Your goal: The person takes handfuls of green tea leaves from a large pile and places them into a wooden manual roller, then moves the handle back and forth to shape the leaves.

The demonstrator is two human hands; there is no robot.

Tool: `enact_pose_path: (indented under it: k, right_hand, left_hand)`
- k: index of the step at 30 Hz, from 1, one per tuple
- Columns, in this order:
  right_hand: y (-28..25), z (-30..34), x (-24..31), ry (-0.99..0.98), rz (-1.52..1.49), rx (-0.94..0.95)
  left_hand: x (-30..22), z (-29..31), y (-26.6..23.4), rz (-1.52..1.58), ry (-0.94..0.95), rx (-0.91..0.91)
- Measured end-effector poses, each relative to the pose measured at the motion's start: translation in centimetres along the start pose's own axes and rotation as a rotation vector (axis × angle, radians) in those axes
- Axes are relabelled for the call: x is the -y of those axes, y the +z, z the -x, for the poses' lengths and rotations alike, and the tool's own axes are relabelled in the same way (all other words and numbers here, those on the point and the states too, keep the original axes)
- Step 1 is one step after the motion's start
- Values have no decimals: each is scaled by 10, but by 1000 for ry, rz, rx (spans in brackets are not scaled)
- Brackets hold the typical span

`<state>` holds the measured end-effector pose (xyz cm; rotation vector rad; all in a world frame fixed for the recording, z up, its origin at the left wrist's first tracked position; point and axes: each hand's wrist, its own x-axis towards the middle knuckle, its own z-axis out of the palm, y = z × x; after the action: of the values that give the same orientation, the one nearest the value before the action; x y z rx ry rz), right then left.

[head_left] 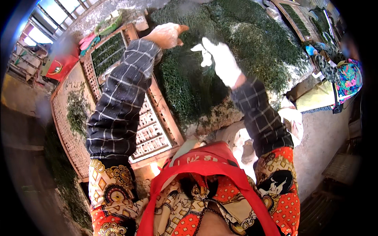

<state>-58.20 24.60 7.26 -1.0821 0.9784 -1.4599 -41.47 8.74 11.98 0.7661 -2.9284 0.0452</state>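
A wide heap of dark green leaves [252, 43] covers a raised surface in front of me. My left hand [167, 34] is bare and reaches over the heap's left side, fingers spread, palm down just above or on the leaves. My right hand [220, 59] wears a white glove and hovers over the middle of the heap with fingers apart; whether it holds any leaves I cannot tell. Both forearms wear dark checked sleeves.
A wooden-framed mesh tray [153, 129] lies under my left arm, with another tray [108, 49] holding green leaves behind it. A woven bamboo tray [71, 118] with scattered leaves lies at far left. Another person [342, 78] in a floral top works at the right.
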Motion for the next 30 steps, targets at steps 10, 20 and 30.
enact_pose_path:
  k: [10,20,30]
  right_hand:
    - [2,-39,73,-55,-46,332]
    - [7,-74,180,-192,-25,396]
    - [-10,-116,170,-215,30,506]
  left_hand:
    - [-66,53,-30,-276,406,-779]
    - [-93,-23,98,573,-137,-341]
    - [-122,73,201,763,-76,-623]
